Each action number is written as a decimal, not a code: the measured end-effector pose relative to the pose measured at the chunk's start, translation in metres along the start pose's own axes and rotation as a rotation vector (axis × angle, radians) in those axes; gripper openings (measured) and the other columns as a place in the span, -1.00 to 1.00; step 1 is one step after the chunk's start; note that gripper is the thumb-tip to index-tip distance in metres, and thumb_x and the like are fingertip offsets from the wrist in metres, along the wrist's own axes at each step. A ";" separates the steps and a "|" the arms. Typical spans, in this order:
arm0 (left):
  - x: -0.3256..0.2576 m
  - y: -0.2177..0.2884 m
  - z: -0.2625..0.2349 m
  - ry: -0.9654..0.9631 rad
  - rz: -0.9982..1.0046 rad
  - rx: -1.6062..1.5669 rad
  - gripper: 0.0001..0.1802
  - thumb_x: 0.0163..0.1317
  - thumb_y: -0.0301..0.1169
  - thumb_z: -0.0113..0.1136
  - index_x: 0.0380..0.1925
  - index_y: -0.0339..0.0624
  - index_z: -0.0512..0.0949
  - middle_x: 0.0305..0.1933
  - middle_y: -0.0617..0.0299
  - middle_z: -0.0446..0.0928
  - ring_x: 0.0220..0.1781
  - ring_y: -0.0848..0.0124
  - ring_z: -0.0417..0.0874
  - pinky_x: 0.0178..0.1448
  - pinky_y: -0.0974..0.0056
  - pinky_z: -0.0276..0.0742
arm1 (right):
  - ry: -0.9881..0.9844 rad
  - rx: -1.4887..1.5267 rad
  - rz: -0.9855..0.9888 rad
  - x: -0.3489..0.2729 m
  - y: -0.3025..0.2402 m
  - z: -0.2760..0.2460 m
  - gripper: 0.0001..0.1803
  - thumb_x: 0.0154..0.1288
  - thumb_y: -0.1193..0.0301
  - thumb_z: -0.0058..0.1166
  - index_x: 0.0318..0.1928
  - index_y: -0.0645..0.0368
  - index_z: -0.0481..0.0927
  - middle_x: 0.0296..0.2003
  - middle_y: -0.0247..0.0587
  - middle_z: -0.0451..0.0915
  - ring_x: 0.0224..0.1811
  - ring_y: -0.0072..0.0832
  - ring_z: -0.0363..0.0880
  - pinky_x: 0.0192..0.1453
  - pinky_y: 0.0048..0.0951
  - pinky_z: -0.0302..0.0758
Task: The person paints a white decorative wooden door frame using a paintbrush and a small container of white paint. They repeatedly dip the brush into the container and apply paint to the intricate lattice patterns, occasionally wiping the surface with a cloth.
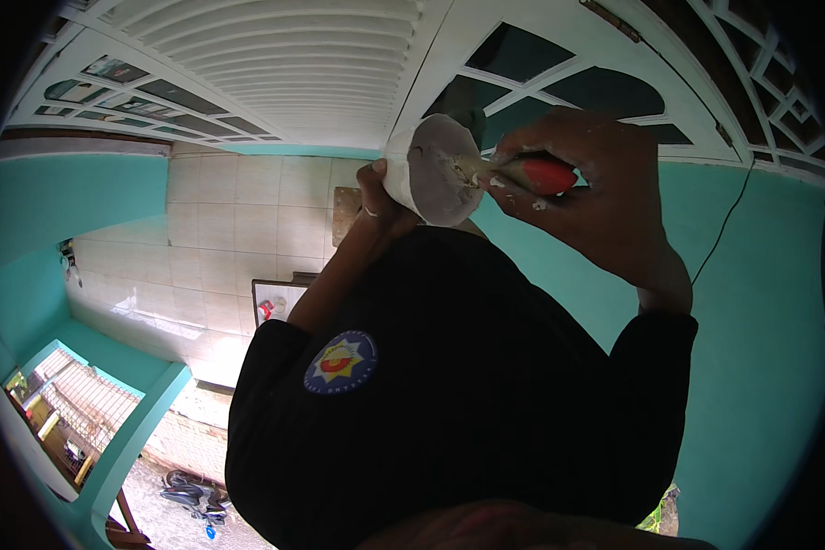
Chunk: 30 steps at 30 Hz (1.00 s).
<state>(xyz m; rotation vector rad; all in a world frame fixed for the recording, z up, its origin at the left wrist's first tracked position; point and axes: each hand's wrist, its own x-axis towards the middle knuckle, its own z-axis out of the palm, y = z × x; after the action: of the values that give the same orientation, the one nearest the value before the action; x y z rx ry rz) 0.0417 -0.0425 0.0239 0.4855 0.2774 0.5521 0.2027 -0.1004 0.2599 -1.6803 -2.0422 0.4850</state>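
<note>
Item: white cup (431, 174), gripped in our left hand (380, 197), mouth facing right. Red-handled tool (532, 172), clenched in our right hand (591, 188), long axis level, tip inside the cup. Both hands are raised before the white door (559, 55), no counter beneath.

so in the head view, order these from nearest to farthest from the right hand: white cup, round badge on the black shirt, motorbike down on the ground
1. white cup: just left of the right hand, whose red-handled tool reaches into it; the left hand holds it.
2. round badge: lower left, on the black shirt.
3. motorbike: far lower left, on the ground below.
</note>
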 end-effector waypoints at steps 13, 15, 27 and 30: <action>0.009 0.000 -0.003 0.034 -0.048 0.029 0.12 -0.03 0.33 -0.04 0.42 -0.24 0.13 0.33 -0.13 0.31 0.34 -0.03 0.43 0.34 -0.12 0.47 | 0.384 0.004 -0.144 -0.011 0.015 0.025 -0.86 0.14 0.46 0.40 -0.34 0.18 0.67 -0.41 -0.30 0.69 -0.47 -0.57 0.68 -0.43 -0.57 0.56; 0.011 -0.001 -0.001 -0.019 -0.037 0.048 0.12 -0.03 0.33 -0.03 0.42 -0.23 0.13 0.33 -0.12 0.32 0.34 -0.02 0.43 0.34 -0.12 0.47 | 0.365 -0.048 -0.152 -0.010 0.017 0.027 -0.86 0.15 0.45 0.40 -0.33 0.17 0.67 -0.40 -0.31 0.70 -0.48 -0.58 0.67 -0.44 -0.57 0.55; 0.015 -0.018 -0.006 0.010 -0.064 -0.041 0.05 -0.03 0.28 0.00 0.38 -0.20 0.21 0.30 -0.06 0.38 0.32 0.04 0.46 0.34 -0.04 0.46 | 0.192 -0.026 -0.017 -0.014 0.040 0.065 -0.81 0.28 0.26 0.28 -0.24 0.09 0.63 -0.41 -0.22 0.66 -0.40 -0.28 0.68 -0.33 -0.34 0.57; 0.014 -0.020 -0.008 0.067 -0.088 -0.081 0.05 -0.03 0.28 0.01 0.38 -0.21 0.22 0.29 -0.05 0.39 0.32 0.05 0.46 0.34 -0.04 0.47 | 0.190 -0.060 -0.031 -0.016 0.038 0.067 -0.80 0.23 0.28 0.33 -0.23 0.08 0.64 -0.44 -0.24 0.65 -0.39 -0.28 0.68 -0.32 -0.34 0.59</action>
<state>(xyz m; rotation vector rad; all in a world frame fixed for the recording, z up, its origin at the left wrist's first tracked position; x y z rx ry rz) 0.0591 -0.0464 0.0049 0.3754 0.3379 0.4923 0.2001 -0.1077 0.1814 -1.6584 -1.9583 0.2451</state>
